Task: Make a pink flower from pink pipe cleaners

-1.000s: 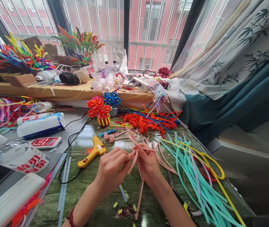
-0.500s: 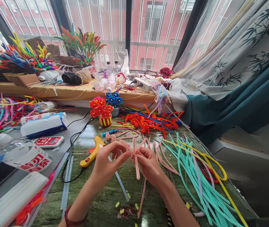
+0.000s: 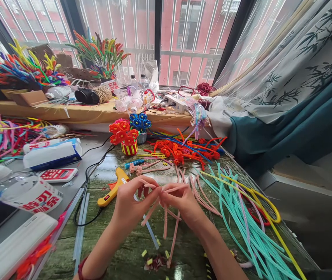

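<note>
Both hands meet over the green table, pinching pink pipe cleaners (image 3: 165, 221) at their joined middle. My left hand (image 3: 135, 198) has thumb and fingers closed on the bundle from the left. From the right, my right hand (image 3: 182, 202) grips it with thumb and forefinger. Several pink stems spread out from the fingertips, some hanging down and others pointing sideways. Behind my left hand lies a yellow glue gun (image 3: 115, 187). Pink twisted pieces (image 3: 138, 168) rest beyond the hands, and loose pink stems (image 3: 203, 196) lie to the right.
Turquoise pipe cleaners (image 3: 238, 217) cover the right side, with a yellow one (image 3: 266, 206) across them. Red pieces (image 3: 177, 151) and red flowers in a striped pot (image 3: 129, 148) stand farther back. A black cable (image 3: 87, 175) and clear glue sticks (image 3: 81, 225) lie left.
The pink bundle has turned between my fingers; stems that pointed up and toward the lower right now hang down or lie sideways. My fingertips have come closer together.
</note>
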A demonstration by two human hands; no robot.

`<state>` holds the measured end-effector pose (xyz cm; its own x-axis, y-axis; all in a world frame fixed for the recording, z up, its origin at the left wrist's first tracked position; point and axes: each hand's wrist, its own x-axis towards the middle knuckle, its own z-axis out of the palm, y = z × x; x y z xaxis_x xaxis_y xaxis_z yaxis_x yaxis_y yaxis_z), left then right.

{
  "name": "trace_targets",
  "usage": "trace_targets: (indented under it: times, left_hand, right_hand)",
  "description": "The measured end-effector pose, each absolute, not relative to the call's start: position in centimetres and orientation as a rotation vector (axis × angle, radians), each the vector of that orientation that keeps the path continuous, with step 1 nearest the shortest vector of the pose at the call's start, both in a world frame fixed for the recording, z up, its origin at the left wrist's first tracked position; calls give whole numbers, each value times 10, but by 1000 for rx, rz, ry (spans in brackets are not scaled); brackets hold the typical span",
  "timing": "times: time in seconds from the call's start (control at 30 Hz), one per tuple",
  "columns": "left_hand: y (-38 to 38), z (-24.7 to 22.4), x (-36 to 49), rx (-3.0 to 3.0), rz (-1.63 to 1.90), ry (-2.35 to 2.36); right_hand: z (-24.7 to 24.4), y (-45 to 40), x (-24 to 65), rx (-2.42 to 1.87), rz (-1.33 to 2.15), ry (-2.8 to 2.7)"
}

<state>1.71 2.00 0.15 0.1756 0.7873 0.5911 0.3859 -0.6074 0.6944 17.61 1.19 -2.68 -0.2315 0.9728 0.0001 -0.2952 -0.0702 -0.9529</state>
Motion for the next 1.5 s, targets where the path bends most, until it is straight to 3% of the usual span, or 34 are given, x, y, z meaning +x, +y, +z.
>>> trace_targets:
  times: [0.2, 0.87, 1.5]
  left_hand:
    - [20, 0, 18, 2213, 1419, 1288]
    - [18, 1, 19, 1788, 1280, 976]
    - [16, 0, 18, 1748, 1374, 1081]
  right_hand:
    - [-24, 12, 173, -938, 1490, -1102]
    - [-27, 8, 165, -862, 1448, -1078]
    - [-29, 15, 174, -708, 1355, -740]
